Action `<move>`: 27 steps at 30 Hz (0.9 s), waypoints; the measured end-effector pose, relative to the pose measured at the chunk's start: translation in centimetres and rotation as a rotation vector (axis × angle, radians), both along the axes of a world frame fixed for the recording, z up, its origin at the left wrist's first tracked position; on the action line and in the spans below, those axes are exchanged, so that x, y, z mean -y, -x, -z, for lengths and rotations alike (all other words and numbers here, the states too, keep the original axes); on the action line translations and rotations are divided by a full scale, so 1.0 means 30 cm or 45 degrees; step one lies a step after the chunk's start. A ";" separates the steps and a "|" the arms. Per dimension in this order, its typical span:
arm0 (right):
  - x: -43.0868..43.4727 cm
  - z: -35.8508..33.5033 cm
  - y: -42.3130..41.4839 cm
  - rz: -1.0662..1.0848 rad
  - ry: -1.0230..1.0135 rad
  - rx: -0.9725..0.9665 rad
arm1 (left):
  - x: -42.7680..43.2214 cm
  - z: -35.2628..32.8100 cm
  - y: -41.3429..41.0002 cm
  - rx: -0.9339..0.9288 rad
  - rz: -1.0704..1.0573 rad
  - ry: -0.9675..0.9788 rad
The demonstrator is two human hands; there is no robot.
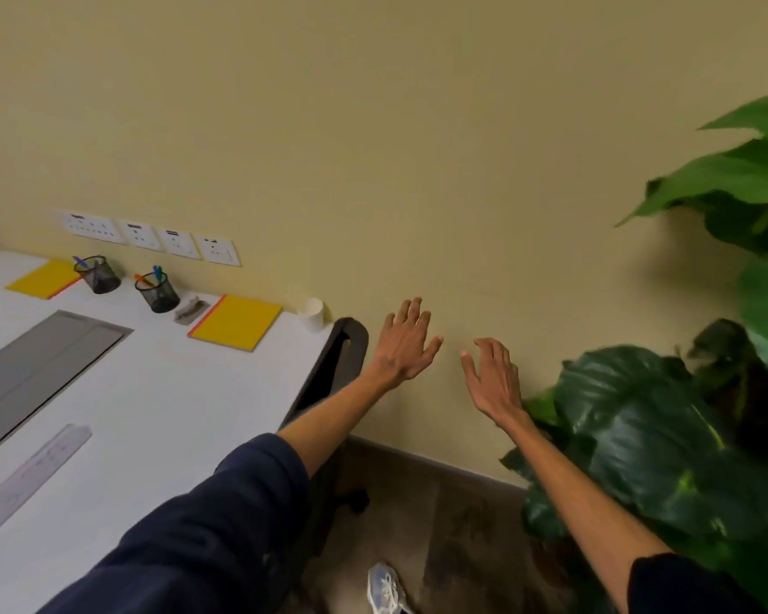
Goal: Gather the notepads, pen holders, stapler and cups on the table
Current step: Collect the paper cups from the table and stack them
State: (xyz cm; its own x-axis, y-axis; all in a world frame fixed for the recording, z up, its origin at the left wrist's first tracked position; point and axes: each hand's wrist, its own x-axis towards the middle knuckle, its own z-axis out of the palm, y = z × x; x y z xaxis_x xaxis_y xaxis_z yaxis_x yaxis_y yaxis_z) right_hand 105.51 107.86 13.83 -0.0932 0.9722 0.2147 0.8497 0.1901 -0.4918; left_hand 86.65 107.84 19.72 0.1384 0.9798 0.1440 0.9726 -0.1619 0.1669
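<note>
My left hand (402, 343) and right hand (495, 383) are both stretched out in front of the beige wall (373, 126), off past the right edge of the white surface (151, 392); fingers (411, 310) spread wide, palms down, gripping nothing. Task items sit in a row along the far edge of the surface near the wall: a yellow notepad (44, 279) at far left, touching or just beside a black mesh pen holder (98, 273) with a blue pen in it; a second mesh pen holder (157, 292) with orange, blue and green pens; a greyish stapler (190, 307) just beside that holder, blurred, shape hard to make out; a second yellow notepad (236, 322) with an orange spine edge; a white paper cup (311, 313) upright near the corner of the surface. Closer in, a grey inset panel (41, 370) and a pale ruler-like strip (32, 476), markings too blurred to read. Wall sockets (151, 237) carry small dark labels, unreadable. A dark chair back (338, 370) sits between the surface and my left arm, mostly hidden. Big green plant (666, 436) at right, cut off by the frame. One sneaker (386, 591) on the floor, cut off at bottom.
</note>
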 end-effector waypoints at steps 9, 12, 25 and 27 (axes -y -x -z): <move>-0.465 -0.031 0.300 -0.191 0.053 -0.061 | -0.344 -0.072 0.225 0.212 -0.276 -0.175; -0.531 -0.009 0.396 -0.267 0.104 -0.041 | -0.368 -0.024 0.333 0.202 -0.387 -0.119; -0.773 0.168 0.793 -0.603 0.448 -0.081 | -0.409 0.244 0.710 0.148 -0.817 0.137; -0.813 0.194 0.861 -0.606 0.490 -0.078 | -0.439 0.281 0.749 0.179 -0.874 0.159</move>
